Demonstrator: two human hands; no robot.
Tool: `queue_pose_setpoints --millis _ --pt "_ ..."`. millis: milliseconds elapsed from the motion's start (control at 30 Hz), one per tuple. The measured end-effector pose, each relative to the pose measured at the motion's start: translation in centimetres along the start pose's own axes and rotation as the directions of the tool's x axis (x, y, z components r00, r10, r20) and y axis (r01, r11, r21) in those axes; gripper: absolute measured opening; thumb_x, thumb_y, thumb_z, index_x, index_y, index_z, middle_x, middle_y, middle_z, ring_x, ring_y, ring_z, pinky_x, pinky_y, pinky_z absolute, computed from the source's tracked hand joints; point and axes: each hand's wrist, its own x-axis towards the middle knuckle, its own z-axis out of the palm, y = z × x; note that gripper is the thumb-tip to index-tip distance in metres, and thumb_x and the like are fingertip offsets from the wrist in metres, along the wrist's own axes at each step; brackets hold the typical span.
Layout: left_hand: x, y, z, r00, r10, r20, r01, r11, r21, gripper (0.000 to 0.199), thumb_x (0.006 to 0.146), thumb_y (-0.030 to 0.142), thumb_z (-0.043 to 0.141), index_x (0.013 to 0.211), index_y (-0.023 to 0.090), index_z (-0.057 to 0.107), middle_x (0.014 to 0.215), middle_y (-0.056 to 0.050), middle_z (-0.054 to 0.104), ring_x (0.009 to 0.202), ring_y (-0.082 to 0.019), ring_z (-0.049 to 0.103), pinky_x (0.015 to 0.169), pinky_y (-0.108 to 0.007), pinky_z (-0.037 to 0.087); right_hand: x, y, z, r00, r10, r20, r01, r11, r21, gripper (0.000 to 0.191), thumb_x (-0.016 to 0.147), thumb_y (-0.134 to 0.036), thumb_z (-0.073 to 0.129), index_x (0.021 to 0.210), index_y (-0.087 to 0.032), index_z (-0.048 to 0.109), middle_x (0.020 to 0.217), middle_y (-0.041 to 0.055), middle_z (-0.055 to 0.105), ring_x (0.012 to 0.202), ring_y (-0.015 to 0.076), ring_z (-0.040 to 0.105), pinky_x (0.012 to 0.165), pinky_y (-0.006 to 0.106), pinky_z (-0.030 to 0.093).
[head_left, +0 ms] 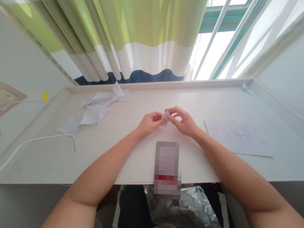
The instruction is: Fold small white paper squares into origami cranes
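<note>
A small folded piece of white paper is pinched between my two hands above the middle of the desk. My left hand grips its left side with thumb and fingertips. From the right, my right hand holds the paper between thumb and index finger. Just below the hands, a phone-shaped object, blurred out by pixels, lies at the desk's front edge.
Several folded white papers lie at the back left. A lined sheet rests at the right, and a small folded paper sits in the far right corner. White cables cross the left side. A clear plastic bag lies on my lap.
</note>
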Motion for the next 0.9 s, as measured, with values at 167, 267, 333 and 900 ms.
queue_pose_setpoints --millis 167,267,333,900 --pt "0.0 0.02 0.02 1.0 -0.008 0.01 0.008 1.0 0.006 0.046 0.074 0.052 0.099 0.098 0.017 0.08 0.095 -0.006 0.081 0.082 -0.017 0.07 0.082 -0.034 0.053 0.06 -0.09 0.1 0.998 0.039 -0.054 -0.039 0.999 0.013 0.024 0.101 -0.051 0.07 0.108 -0.028 0.073 0.104 0.006 0.077 0.094 0.024 0.073 0.083 0.045 0.063" --pt "0.0 0.16 0.01 1.0 -0.012 0.016 0.012 1.0 0.013 0.048 0.074 0.053 0.099 0.099 0.016 0.08 0.095 -0.007 0.081 0.082 -0.017 0.07 0.082 -0.035 0.053 0.09 0.02 0.18 0.997 0.057 -0.06 -0.057 0.998 0.013 0.026 0.1 -0.053 0.072 0.107 -0.028 0.073 0.104 0.0058 0.079 0.093 0.0235 0.073 0.083 0.045 0.063" --pt "0.01 0.26 -0.01 1.0 -0.018 0.022 0.018 1.0 0.018 0.05 0.075 0.056 0.097 0.099 0.016 0.08 0.094 -0.006 0.081 0.081 -0.017 0.07 0.082 -0.035 0.053 0.12 0.19 0.24 0.995 0.063 -0.071 -0.063 0.998 0.008 0.028 0.099 -0.054 0.072 0.107 -0.028 0.073 0.102 0.0052 0.08 0.092 0.0229 0.074 0.082 0.044 0.064" --pt "-0.18 0.82 0.54 1.0 -0.016 0.015 0.015 0.999 0.031 0.042 0.078 0.047 0.094 0.101 0.016 0.075 0.093 -0.007 0.081 0.086 -0.018 0.073 0.081 -0.033 0.052 0.28 0.57 0.84 0.982 0.172 -0.082 -0.154 0.97 0.19 0.036 0.09 -0.049 0.081 0.116 -0.026 0.07 0.086 0.0001 0.074 0.077 0.0185 0.072 0.078 0.041 0.06"
